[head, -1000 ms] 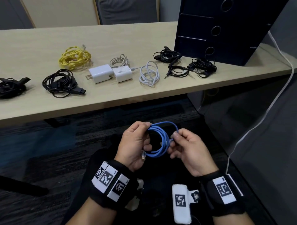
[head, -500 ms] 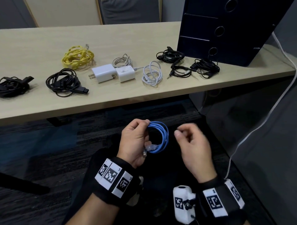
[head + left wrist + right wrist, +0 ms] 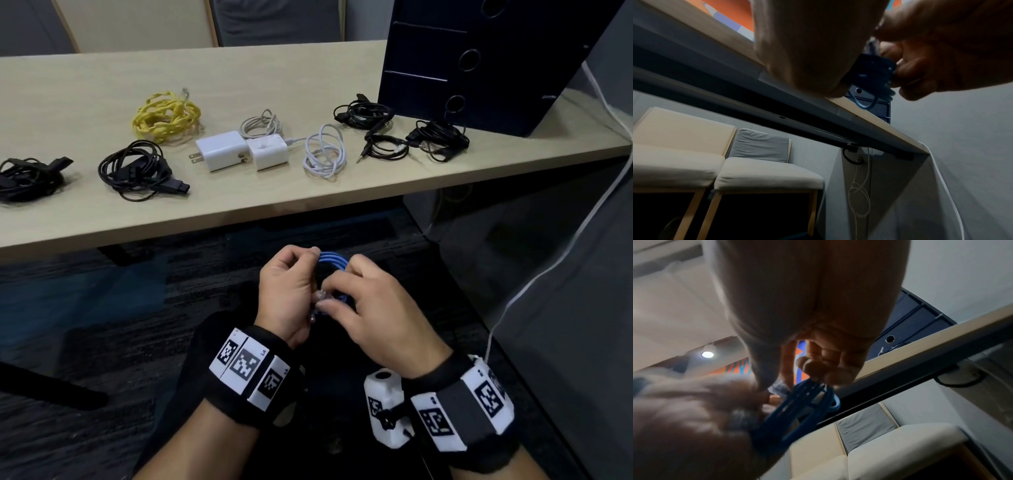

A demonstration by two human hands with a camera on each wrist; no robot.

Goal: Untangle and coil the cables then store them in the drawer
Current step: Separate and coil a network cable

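Blue cable (image 3: 331,257) coiled, held below the near edge of the worktop (image 3: 102,85), in front of the person. Left hand (image 3: 286,291) has fingers curled around one side of the coil. Right hand (image 3: 373,308) pinches the coil's other side, thumb and fingertips on the strands (clear plug end just visible between the two hands). On the worktop, beyond the blue cable: yellow cable (image 3: 166,116), two white chargers (image 3: 239,150), white cable (image 3: 325,150), several black cable bundles. Dark drawer unit (image 3: 479,61) stands at the worktop's right end.
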